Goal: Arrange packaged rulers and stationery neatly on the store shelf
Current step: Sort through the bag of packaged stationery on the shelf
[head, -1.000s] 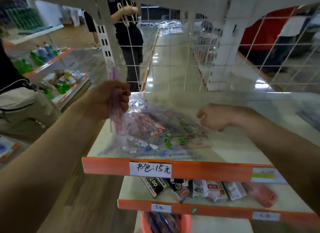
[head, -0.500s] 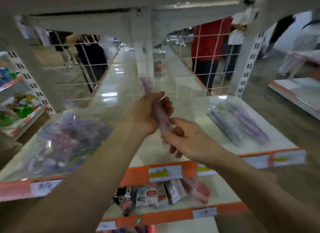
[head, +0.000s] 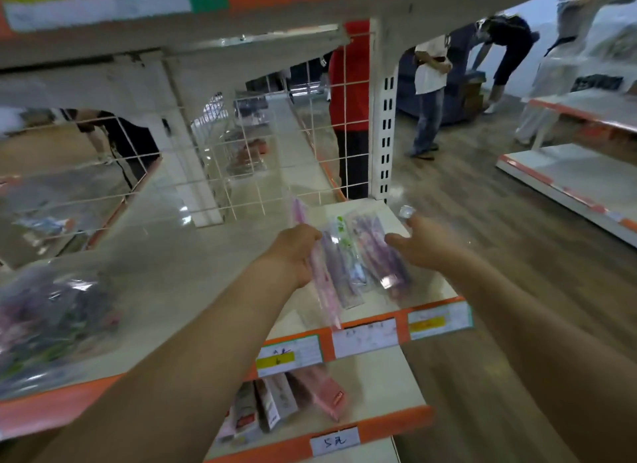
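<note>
1 pink ruler pack (head: 324, 290) is clamped in the left hand (head: 296, 252), and purple packs (head: 371, 242) just right of it are touched by the right hand (head: 418, 247), grip unclear.

Handwritten "5元" on lower price tag (head: 335, 441)

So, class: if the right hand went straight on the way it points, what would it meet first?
The right hand would probably first meet the purple ruler packet, just ahead on the shelf; depth is unclear.
</note>
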`<state>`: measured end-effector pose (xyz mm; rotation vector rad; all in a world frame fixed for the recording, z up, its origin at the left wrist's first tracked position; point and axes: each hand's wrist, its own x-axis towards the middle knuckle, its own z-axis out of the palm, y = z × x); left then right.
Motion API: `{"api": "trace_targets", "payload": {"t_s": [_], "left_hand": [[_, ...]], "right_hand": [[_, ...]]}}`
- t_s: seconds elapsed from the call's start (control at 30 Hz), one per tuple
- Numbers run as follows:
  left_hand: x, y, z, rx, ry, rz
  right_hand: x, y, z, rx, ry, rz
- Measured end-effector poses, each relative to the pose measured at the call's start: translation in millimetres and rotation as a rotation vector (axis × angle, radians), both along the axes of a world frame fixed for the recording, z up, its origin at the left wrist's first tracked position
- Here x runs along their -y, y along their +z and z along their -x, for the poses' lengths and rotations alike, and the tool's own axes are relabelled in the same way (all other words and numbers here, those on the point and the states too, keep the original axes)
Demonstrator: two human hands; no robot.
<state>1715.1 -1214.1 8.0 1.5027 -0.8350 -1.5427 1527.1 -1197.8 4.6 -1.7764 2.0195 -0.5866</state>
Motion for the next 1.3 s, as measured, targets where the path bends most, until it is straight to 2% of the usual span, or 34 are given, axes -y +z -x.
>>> {"api": "trace_targets", "payload": {"t_s": [0.07, 0.13, 0.3, 0.4, 0.47, 0.57, 0.6, 0.67, 0.8, 0.93, 1.07, 1.2, 1.3], "left_hand": [[7, 0, 17, -0.035, 0.019, 0.025], [14, 1, 35, -0.004, 0.023, 0.038], [21, 0, 85, 0.035, -0.089, 0.023], [22, -4, 112, 0.092, -0.128, 0.053], [24, -13, 127, 0.252, -0.105, 0.117], [22, -20, 139, 0.673, -0.137, 0.27], [22, -21, 143, 0.753, -0.155, 0.3], [25, -23, 147, 0.794, -0.163, 0.318], [27, -23, 142, 0.669, -0.099, 0.291], [21, -17, 135, 0.451, -0.115, 0.222], [14, -15, 139, 0.416, -0.147, 0.24], [15, -11, 126, 0.186, -0.048, 0.231], [14, -1, 105, -0.099, -0.076, 0.225]], "right_hand": [[9, -5, 1, 0.064, -0.064, -0.091], [15, -8, 5, 0.245, -0.114, -0.177], [18, -8, 20, 0.47, -0.154, -0.149], [17, -13, 32, 0.698, -0.216, -0.213], [15, -17, 40, 0.812, -0.212, -0.24], [9, -18, 50, 0.893, -0.19, -0.216], [9, -18, 52, 0.915, -0.18, -0.217], [10, -20, 57, 0.914, -0.152, -0.225], [16, -22, 65, 0.842, -0.099, -0.257], [17, -29, 74, 0.892, -0.087, -0.312], [8, -33, 80, 0.949, -0.059, -0.341], [3, -25, 80, 0.981, -0.051, -0.196], [2, -3, 60, 1.005, 0.071, -0.038]]}}
